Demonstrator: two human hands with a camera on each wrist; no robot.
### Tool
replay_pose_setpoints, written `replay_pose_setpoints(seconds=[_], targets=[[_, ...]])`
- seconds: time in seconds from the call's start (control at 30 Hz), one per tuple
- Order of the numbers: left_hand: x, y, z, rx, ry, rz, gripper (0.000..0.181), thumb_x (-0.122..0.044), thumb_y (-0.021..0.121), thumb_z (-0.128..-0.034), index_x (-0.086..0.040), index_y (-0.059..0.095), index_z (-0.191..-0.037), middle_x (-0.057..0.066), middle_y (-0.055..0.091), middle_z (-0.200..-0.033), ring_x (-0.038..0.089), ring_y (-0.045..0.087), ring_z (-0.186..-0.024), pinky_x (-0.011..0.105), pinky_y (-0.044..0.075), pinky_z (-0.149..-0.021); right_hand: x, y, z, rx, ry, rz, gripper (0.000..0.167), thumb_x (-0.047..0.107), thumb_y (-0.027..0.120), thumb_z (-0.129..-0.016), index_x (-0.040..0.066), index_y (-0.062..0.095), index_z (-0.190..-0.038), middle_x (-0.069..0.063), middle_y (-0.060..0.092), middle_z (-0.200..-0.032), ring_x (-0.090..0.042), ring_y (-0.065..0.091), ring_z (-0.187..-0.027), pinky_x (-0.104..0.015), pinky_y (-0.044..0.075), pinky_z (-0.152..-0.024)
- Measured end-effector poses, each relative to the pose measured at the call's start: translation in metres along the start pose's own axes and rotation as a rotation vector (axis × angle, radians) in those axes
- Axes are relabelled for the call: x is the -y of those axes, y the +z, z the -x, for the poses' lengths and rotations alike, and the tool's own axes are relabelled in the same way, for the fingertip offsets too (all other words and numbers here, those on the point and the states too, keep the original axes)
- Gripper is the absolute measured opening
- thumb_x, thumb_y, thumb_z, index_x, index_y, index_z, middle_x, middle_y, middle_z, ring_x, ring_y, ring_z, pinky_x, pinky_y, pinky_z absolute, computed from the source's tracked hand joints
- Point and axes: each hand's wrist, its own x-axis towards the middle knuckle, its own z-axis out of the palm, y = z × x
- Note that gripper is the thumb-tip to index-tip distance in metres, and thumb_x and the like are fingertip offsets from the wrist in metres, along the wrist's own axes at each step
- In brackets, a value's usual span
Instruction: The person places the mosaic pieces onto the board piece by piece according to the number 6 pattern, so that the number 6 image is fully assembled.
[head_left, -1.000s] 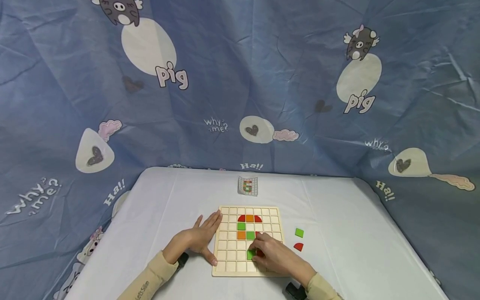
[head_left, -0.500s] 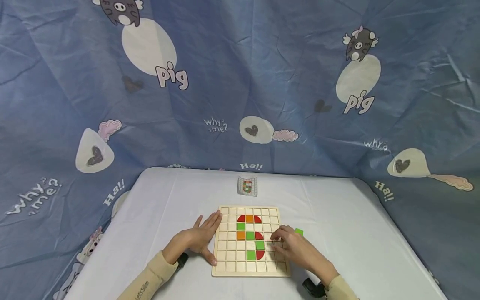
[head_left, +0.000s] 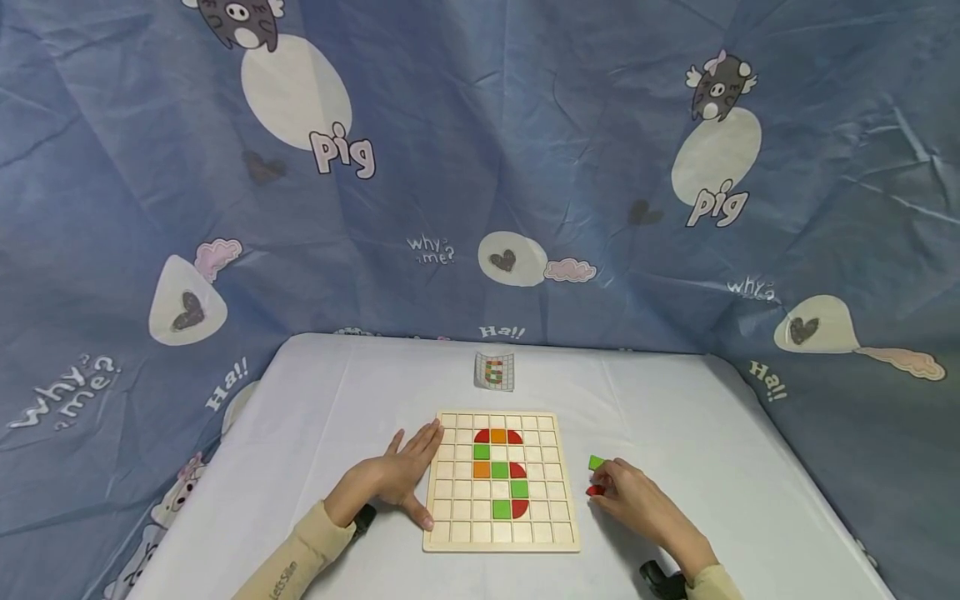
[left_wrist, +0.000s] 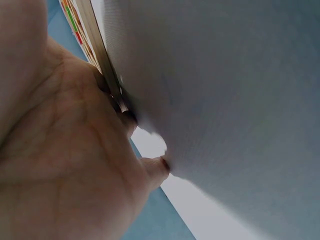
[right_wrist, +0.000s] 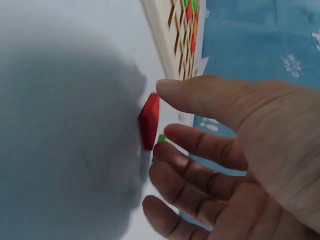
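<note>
A square wooden grid board (head_left: 459,533) lies on the white table. Red quarter-round, orange and green square tiles sit in its cells in a curving figure. My left hand (head_left: 408,471) lies with spread, straight fingers along the board's left edge; the left wrist view shows its palm (left_wrist: 75,140) beside the rim. To the right of the board, my right hand (head_left: 637,500) is over a loose red quarter-round tile (right_wrist: 149,121). Its thumb and fingers stand apart on either side of the tile, with no clear grip. A loose green square tile (head_left: 596,462) lies just beyond those fingers.
A small paper card (head_left: 494,372) with a coloured grid pattern lies behind the board. A blue patterned cloth (head_left: 637,275) hangs behind the table. White tabletop (head_left: 675,417) stretches to the right of the right hand.
My right hand has left the tiles on the board and moved right, off the board, to the loose red tile. My left hand stays at the board's edge.
</note>
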Motion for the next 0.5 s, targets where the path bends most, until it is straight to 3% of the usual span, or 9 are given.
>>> replay_pose_setpoints(seconds=[0.17,0.4,0.5], targets=[[0.0,0.0,0.0,0.002,-0.001,-0.003,0.145,-0.067,0.08,-0.0562,0.002,-0.003,-0.153,0.019,-0.007,-0.162,0.032,-0.001,-0.151,0.061,0.006,-0.117,-0.007,0.002,0.0,-0.012,0.03,0.01,0.022,0.013,0.082,-0.076,0.013,0.064,-0.089,0.005,0.055,-0.082,-0.007,0.051,-0.074,-0.027,0.046,-0.064],[0.003,0.002,-0.002,-0.004,0.0,-0.009,0.146,-0.069,0.079,-0.0554,0.001,-0.003,-0.153,0.018,-0.008,-0.162,0.032,-0.002,-0.151,0.061,0.006,-0.117,-0.012,0.003,-0.002,-0.046,-0.09,0.0,0.019,0.001,0.076,-0.076,0.011,0.068,-0.09,0.006,0.057,-0.082,-0.005,0.052,-0.074,-0.024,0.048,-0.065],[0.003,0.003,-0.003,-0.006,-0.002,-0.014,0.146,-0.069,0.079,-0.0552,0.001,-0.003,-0.153,0.018,-0.007,-0.162,0.031,-0.001,-0.151,0.061,0.006,-0.117,-0.013,0.004,-0.003,-0.053,-0.106,-0.012,0.02,-0.001,0.074,-0.076,0.008,0.069,-0.094,0.005,0.059,-0.083,-0.006,0.055,-0.076,-0.024,0.05,-0.066]])
